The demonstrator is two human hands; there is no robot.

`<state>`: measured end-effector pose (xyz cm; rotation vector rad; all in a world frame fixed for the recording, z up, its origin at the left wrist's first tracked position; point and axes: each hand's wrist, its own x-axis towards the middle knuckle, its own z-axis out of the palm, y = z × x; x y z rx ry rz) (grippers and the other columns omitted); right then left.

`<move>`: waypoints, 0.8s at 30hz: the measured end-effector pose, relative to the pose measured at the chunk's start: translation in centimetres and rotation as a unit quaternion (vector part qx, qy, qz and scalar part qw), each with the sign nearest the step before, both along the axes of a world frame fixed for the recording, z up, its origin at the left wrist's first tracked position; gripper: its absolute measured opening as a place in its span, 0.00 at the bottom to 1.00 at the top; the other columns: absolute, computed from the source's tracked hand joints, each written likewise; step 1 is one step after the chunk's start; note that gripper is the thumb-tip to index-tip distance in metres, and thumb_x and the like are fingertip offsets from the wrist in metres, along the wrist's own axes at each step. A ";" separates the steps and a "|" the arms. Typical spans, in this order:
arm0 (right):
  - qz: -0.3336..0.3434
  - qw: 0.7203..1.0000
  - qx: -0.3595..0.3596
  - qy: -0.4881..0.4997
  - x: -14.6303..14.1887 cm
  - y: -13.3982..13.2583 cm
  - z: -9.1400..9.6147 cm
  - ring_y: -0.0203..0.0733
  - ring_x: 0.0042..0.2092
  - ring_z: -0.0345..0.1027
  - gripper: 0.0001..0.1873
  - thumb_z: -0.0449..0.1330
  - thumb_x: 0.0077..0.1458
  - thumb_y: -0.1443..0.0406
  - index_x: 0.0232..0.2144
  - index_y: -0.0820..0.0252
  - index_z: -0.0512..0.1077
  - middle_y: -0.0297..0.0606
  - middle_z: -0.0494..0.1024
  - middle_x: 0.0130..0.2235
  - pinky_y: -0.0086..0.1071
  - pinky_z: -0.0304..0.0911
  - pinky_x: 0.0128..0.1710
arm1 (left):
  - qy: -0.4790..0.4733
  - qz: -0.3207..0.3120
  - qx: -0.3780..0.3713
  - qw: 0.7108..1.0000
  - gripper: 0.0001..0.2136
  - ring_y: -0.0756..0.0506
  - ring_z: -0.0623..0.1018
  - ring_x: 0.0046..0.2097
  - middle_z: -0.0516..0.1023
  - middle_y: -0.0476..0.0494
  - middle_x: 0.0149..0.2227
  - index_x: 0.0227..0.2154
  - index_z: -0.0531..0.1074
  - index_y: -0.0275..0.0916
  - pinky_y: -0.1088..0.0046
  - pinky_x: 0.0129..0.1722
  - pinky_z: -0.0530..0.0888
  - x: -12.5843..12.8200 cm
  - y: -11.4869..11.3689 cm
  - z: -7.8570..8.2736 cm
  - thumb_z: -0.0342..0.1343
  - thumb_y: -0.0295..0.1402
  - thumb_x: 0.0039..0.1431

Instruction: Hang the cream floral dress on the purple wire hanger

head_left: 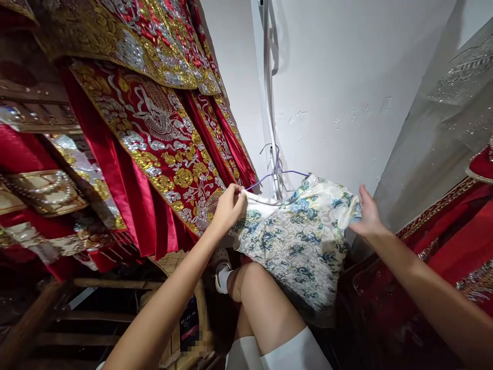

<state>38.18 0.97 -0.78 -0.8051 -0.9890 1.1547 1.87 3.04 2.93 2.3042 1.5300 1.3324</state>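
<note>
A white short-sleeved blouse [296, 241] with a blue, green and yellow floral pattern hangs on a thin purple wire hanger [295, 171] in front of me. My left hand [232, 205] pinches the blouse's left shoulder, close to the hanger's arm. At the opposite side, my right hand [367, 213] is against the sleeve's edge, its fingers and thumb spread apart. The hanger's hook sits near a white upright rail [268, 92] by the wall. The blouse's lower part drapes down beside my knee [256, 288].
Red garments [169, 133] with gold and silver embroidery hang at the left. A white wall [339, 67] rises behind. At the right are a sheer sparkly cover [442, 118] and more red fabric [470, 231]. A bamboo-like seat frame [115, 283] and a phone [189, 321] are below.
</note>
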 end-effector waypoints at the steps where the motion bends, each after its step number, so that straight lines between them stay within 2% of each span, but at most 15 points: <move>1: 0.006 1.000 -0.015 0.000 0.4 0.1 0.3 0.55 0.43 0.81 0.29 0.63 0.53 0.39 0.35 0.59 0.79 0.46 0.85 0.36 0.42 0.74 0.41 | 0.004 0.006 0.013 1.000 0.10 0.41 0.77 0.41 0.78 0.41 0.39 0.40 0.71 0.40 0.65 0.43 0.70 0.3 0.4 0.3 0.49 0.40 0.67; 4: -0.012 0.999 -0.037 -0.010 0.5 0.0 1.7 0.47 0.37 0.81 0.19 0.72 0.47 0.51 0.36 0.57 0.80 0.38 0.84 0.33 0.33 0.74 0.35 | 0.015 0.041 0.047 0.998 0.14 0.40 0.76 0.40 0.76 0.41 0.36 0.36 0.75 0.40 0.65 0.41 0.69 1.5 2.1 1.8 0.50 0.44 0.68; 6: -0.037 0.999 -0.023 -0.015 0.1 -0.5 2.8 0.45 0.35 0.81 0.18 0.74 0.45 0.54 0.37 0.56 0.80 0.37 0.84 0.34 0.31 0.74 0.32 | 0.017 0.063 0.056 0.996 0.15 0.40 0.75 0.38 0.75 0.41 0.34 0.34 0.75 0.40 0.65 0.39 0.68 2.4 3.1 2.9 0.50 0.44 0.68; 9: -0.031 0.999 -0.012 -0.035 -0.3 -2.0 4.1 0.50 0.42 0.81 0.23 0.72 0.49 0.54 0.46 0.55 0.80 0.41 0.85 0.45 0.33 0.77 0.35 | -0.015 0.047 0.073 0.996 0.13 0.41 0.76 0.38 0.77 0.43 0.33 0.33 0.74 0.41 0.66 0.38 0.68 3.4 4.0 4.1 0.53 0.44 0.67; 12: 0.001 0.998 -0.005 -0.062 -0.1 -4.4 3.8 0.56 0.45 0.81 0.35 0.73 0.47 0.56 0.58 0.49 0.73 0.43 0.82 0.54 0.38 0.78 0.36 | -0.052 0.015 0.101 0.993 0.11 0.42 0.77 0.40 0.79 0.44 0.38 0.39 0.70 0.42 0.67 0.39 0.69 4.0 3.8 4.2 0.57 0.44 0.65; 14: 0.064 0.993 -0.012 -0.095 -0.3 -6.4 2.9 0.58 0.46 0.81 0.40 0.74 0.46 0.56 0.62 0.48 0.70 0.45 0.77 0.60 0.41 0.79 0.37 | -0.038 -0.022 0.119 0.992 0.11 0.42 0.77 0.42 0.80 0.42 0.41 0.40 0.68 0.42 0.66 0.41 0.69 4.2 3.3 3.4 0.57 0.44 0.65; 16: 0.146 0.979 -0.023 -0.141 -1.2 -8.6 1.7 0.58 0.48 0.80 0.39 0.72 0.49 0.57 0.63 0.50 0.70 0.47 0.73 0.64 0.44 0.78 0.41 | 0.016 -0.082 0.145 0.986 0.11 0.41 0.77 0.46 0.79 0.39 0.46 0.40 0.68 0.41 0.63 0.45 0.70 4.1 2.6 2.0 0.54 0.44 0.67; 19: 0.221 0.958 0.010 -0.185 -3.5 -11.3 0.4 0.55 0.59 0.72 0.32 0.65 0.59 0.59 0.65 0.51 0.68 0.44 0.72 0.65 0.45 0.69 0.58 | 0.125 -0.150 0.198 0.960 0.15 0.38 0.75 0.48 0.77 0.34 0.49 0.41 0.70 0.40 0.59 0.46 0.69 3.9 1.6 -0.9 0.50 0.47 0.68; 21: 0.245 0.953 0.047 -0.173 -5.3 -12.3 0.1 0.52 0.65 0.65 0.31 0.62 0.63 0.61 0.67 0.49 0.65 0.42 0.71 0.66 0.45 0.60 0.65 | 0.155 -0.152 0.214 0.952 0.16 0.38 0.74 0.45 0.77 0.34 0.45 0.40 0.70 0.39 0.59 0.44 0.70 3.7 1.2 -2.9 0.47 0.47 0.70; 24: 0.303 0.945 0.086 -0.093 -8.2 -12.9 0.3 0.53 0.63 0.67 0.37 0.63 0.62 0.58 0.71 0.48 0.59 0.44 0.69 0.67 0.46 0.60 0.64 | 0.107 -0.100 0.181 0.973 0.16 0.42 0.74 0.40 0.76 0.39 0.38 0.38 0.71 0.39 0.61 0.42 0.72 4.0 1.2 -5.1 0.42 0.40 0.73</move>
